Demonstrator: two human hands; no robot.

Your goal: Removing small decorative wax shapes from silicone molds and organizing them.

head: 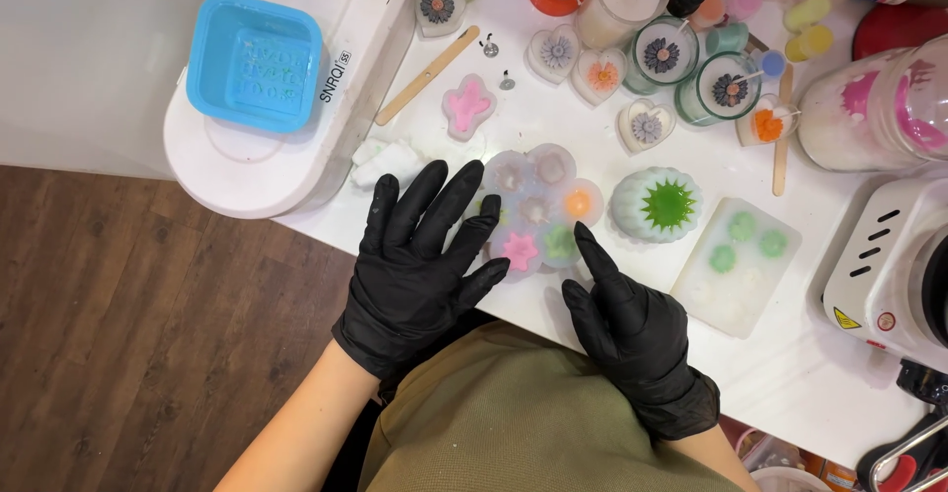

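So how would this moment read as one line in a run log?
left hand: open, spread flat beside round silicone mould | right hand: forefinger pointing at mould's green cavity | both in black gloves | white table

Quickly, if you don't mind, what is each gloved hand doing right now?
Left hand: open, fingers spread flat, holding nothing, beside the clear flower mould.
Right hand: holding nothing, forefinger pointing at the mould's edge.

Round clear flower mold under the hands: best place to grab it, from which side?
Likely the near rim of the flower mold, from the table edge: it lies flat, with filled cavities on top. The left hand covers its left edge; the right hand points at its near side.
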